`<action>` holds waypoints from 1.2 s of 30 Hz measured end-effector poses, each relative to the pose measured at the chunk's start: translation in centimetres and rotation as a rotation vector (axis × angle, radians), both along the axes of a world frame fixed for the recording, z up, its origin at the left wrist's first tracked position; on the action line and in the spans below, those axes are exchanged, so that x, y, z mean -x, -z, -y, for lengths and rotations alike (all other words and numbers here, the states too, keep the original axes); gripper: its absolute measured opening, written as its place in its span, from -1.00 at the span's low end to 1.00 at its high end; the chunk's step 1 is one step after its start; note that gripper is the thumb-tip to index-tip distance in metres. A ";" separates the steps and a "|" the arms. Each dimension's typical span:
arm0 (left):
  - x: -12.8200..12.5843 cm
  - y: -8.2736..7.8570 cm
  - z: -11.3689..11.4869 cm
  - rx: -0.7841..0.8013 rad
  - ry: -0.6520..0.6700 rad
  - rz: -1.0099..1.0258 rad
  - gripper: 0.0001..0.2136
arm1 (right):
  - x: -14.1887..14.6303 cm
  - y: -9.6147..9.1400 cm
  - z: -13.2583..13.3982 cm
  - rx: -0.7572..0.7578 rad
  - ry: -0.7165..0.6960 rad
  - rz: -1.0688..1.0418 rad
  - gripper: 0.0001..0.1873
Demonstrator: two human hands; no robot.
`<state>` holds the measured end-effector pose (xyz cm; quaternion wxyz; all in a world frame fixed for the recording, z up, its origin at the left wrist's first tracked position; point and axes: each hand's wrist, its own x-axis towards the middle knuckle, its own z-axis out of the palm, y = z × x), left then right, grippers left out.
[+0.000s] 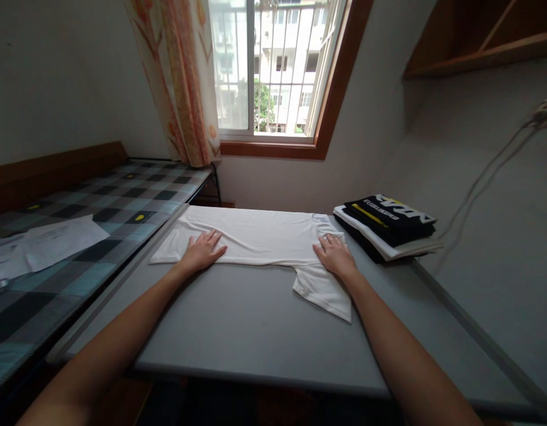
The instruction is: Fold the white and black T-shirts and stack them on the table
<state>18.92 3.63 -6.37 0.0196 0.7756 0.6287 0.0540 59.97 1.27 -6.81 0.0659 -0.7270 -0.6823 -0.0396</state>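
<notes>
White t-shirt [260, 236] flat on grey table [256, 331], one sleeve poking toward the near edge. Left hand [203, 249] and right hand [334, 255] palm-down on it, fingers spread, gripping nothing: looks like smoothing. Folding that sleeve in would need a pinch at its hem

A stack of folded clothes [389, 228] on the grey table [256, 331], beside a checked bed [100, 213].

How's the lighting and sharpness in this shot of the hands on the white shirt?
Head view: the window is overexposed, leaving the forearms dim; the left hand and right hand, flat on the white T-shirt, look sharp; wide-angle distortion tilts the window frame and splays the edges of the grey table.
</notes>
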 end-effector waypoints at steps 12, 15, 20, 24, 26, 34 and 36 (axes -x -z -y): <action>0.3 -0.3 0.3 0.042 -0.275 0.032 -0.27 | 1.4 -0.9 1.4 0.084 -0.034 0.029 -0.35; 1.0 -0.1 -0.4 0.049 -0.264 0.021 -0.27 | 1.6 -0.4 1.1 0.145 -0.068 -0.004 -0.33; 1.9 -0.2 -1.1 0.054 -0.255 0.001 -0.32 | 1.9 -0.2 1.1 0.166 -0.075 -0.020 -0.31; 1.7 -0.4 -0.7 0.000 -0.210 0.011 -0.33 | 2.0 -0.4 1.2 0.129 -0.095 -0.019 -0.31; 1.5 -0.4 -0.6 -0.039 -0.164 0.010 -0.35 | 1.9 -0.4 1.2 0.089 -0.107 -0.017 -0.32; 1.4 0.1 -1.0 0.055 -0.134 0.001 -0.32 | 1.9 -0.3 1.1 0.170 -0.109 -0.018 -0.33; 1.5 0.1 -1.0 0.054 -0.138 -0.002 -0.33 | 2.0 -0.4 1.1 0.174 -0.106 -0.020 -0.33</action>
